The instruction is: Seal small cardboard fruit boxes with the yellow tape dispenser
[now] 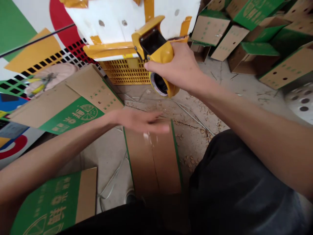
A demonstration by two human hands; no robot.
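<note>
My right hand (179, 70) is wrapped around a yellow tape dispenser (156, 49), held in the air above the floor. My left hand (139, 121) lies flat, fingers stretched out, on the far end of a brown cardboard box (154, 163) with green edges that stands between my knees. The box's top flaps are closed and meet along a middle seam. The left hand is a little blurred by motion.
A yellow plastic crate (126, 71) under a white foam sheet (127, 19) with yellow tape stands ahead. Flattened green-and-brown cartons (70, 101) lie to the left and at the lower left (51, 205). Several assembled boxes (246, 36) are piled at the right. Debris litters the concrete floor.
</note>
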